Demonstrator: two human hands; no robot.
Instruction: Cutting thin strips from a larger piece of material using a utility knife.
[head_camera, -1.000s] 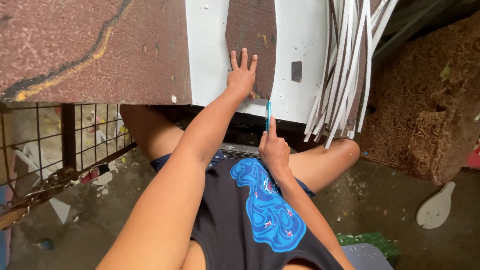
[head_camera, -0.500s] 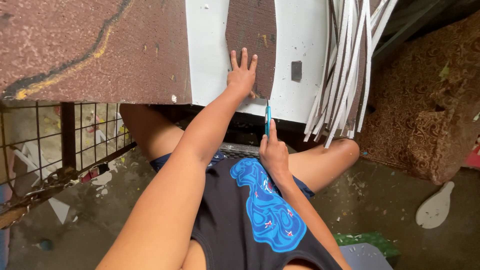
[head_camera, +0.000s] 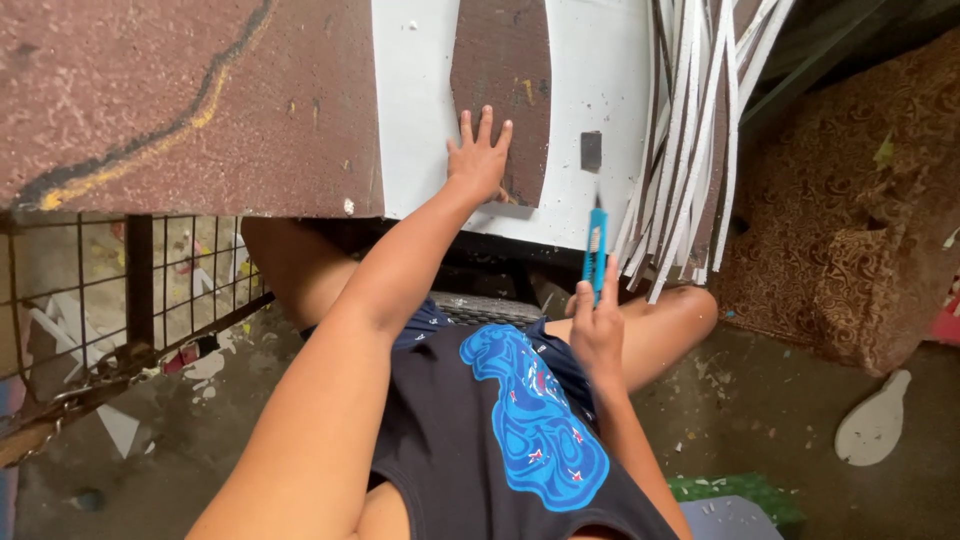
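A wire mesh panel (head_camera: 120, 300) stood at far left beneath the speckled maroon tabletop (head_camera: 180, 100). The left hand (head_camera: 480, 160) lay flat, fingers spread, on a brown template (head_camera: 500, 80) over a white foam sheet (head_camera: 415, 110). The right hand (head_camera: 597, 325) pinched a blue utility knife (head_camera: 596, 250) upright below the sheet's edge, beside hanging white strips (head_camera: 690, 150).

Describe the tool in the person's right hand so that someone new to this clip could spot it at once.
Start at the white sheet lying on the reddish-brown table, which the left hand presses flat. Just below its near edge, the right hand holds up a slim utility knife. Its bright blue handle sets it apart from the pale cut strips hanging beside it.
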